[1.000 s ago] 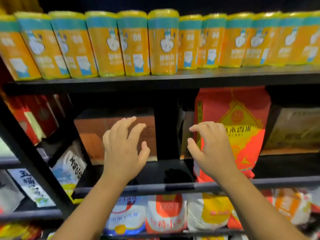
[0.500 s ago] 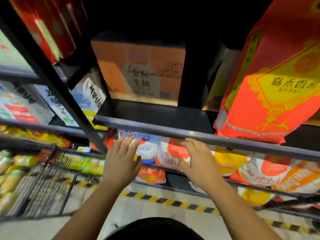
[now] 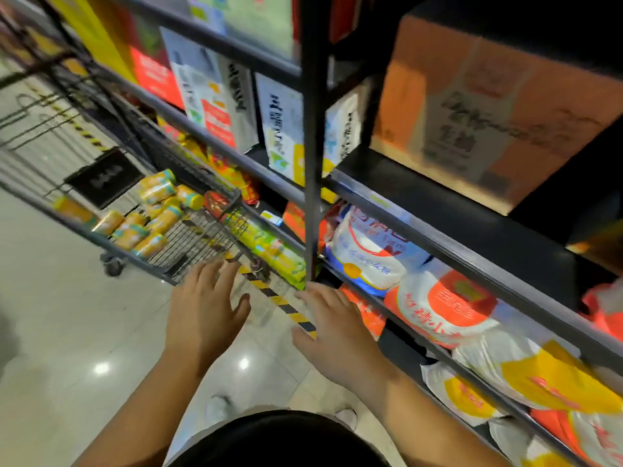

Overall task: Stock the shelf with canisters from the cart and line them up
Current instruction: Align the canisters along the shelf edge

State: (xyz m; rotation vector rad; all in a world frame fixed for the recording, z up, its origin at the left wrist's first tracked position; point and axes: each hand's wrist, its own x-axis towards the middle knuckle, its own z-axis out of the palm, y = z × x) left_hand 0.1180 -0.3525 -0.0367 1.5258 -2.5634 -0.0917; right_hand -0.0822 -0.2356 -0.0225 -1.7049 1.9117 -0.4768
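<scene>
Several yellow canisters point(image 3: 148, 214) with teal bands lie on their sides in a wire cart point(image 3: 188, 244) at the left, next to the shelf. My left hand point(image 3: 205, 308) hovers just short of the cart's near corner, fingers spread and empty. To its right, my right hand point(image 3: 333, 325) hangs over the striped floor tape beside the lower shelf rail, also spread and holding nothing. The top shelf with the lined-up canisters is out of view.
A black metal shelf unit point(image 3: 312, 129) fills the right side, with a cardboard box point(image 3: 488, 106), upright packets and, lower down, white, orange and yellow bags point(image 3: 438, 305). Pale tiled floor point(image 3: 67, 332) and yellow-black tape point(image 3: 290, 308) lie below.
The view swung down and left from the canister row on the top shelf to the cart. Both hands came down with it, still empty, and now point toward the cart.
</scene>
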